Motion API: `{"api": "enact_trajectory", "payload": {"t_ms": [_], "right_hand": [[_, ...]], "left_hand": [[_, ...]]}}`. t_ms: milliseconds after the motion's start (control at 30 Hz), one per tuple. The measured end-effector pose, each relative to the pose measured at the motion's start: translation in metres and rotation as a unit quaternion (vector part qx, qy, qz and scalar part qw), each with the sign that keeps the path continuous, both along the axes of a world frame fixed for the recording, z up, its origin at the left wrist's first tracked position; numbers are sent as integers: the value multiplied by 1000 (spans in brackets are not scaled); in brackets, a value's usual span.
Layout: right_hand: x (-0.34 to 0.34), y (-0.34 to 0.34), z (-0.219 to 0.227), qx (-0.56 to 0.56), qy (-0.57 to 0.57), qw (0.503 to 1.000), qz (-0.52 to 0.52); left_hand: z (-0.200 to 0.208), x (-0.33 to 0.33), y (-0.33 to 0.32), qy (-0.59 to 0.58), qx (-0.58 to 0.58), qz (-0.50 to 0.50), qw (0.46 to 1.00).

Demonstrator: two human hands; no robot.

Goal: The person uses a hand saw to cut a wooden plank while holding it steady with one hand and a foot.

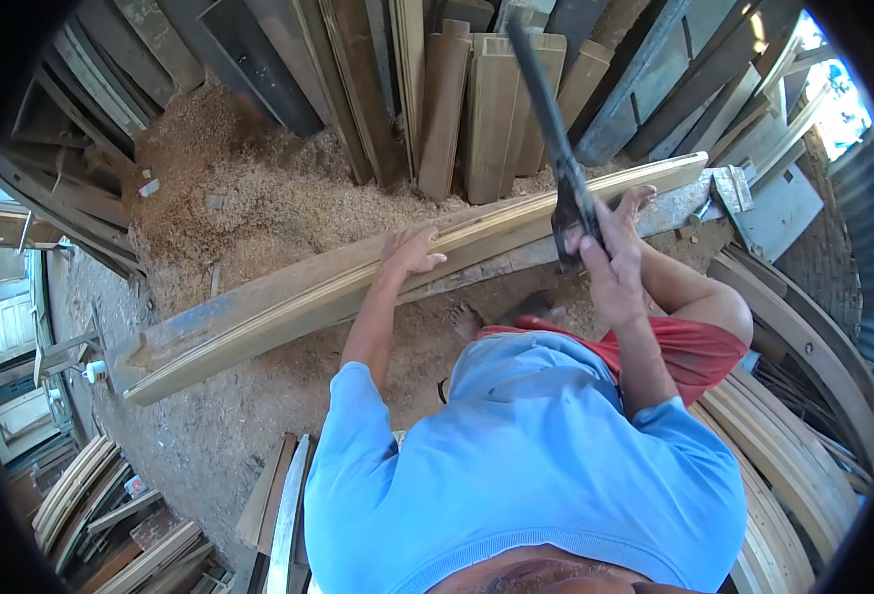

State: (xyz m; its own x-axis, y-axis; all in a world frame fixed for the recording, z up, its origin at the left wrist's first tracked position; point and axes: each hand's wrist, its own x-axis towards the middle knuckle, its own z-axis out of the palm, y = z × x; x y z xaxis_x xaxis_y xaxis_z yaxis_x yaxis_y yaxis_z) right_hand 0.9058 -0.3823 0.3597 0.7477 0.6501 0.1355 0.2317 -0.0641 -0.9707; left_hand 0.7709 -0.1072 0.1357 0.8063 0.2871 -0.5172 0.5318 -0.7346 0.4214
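Sawdust [258,188] covered the floor behind a long plank [358,282] that lay slanted across a low support, in front of boards [476,109] leaning upright. The left hand [412,252] rested open, fingers spread, flat on the plank's top face near its middle. The right hand [610,262] was closed round the handle of a dark long-bladed tool [556,139], raised above the plank. The plank looked stiff and heavy; pressing down mid-length seemed the sound hold.
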Motion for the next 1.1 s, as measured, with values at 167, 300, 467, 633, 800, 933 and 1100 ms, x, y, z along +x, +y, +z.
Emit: {"api": "enact_trajectory", "payload": {"t_ms": [167,300,467,633,800,933,1100], "right_hand": [[-8,-37,-35,-81,111,989,-61],[-21,-48,-40,-79,150,981,-98],[-26,-48,-61,-93,199,971,-98],[-33,-51,-83,-116,225,964,-79],[-33,-56,-83,-120,192,972,-70],[-31,-58,-79,-165,170,970,-58],[-35,-63,-87,-110,218,968,-59]], "left_hand": [[-1,5,-2,24,-2,3,1000],[-1,-7,-20,20,11,15,1000],[-9,-9,-48,-40,36,53,997],[-5,29,-67,-118,-12,16,993],[-8,47,-77,-127,22,57,990],[-19,51,-66,-136,25,47,989],[-20,52,-60,-113,-40,83,989]]}}
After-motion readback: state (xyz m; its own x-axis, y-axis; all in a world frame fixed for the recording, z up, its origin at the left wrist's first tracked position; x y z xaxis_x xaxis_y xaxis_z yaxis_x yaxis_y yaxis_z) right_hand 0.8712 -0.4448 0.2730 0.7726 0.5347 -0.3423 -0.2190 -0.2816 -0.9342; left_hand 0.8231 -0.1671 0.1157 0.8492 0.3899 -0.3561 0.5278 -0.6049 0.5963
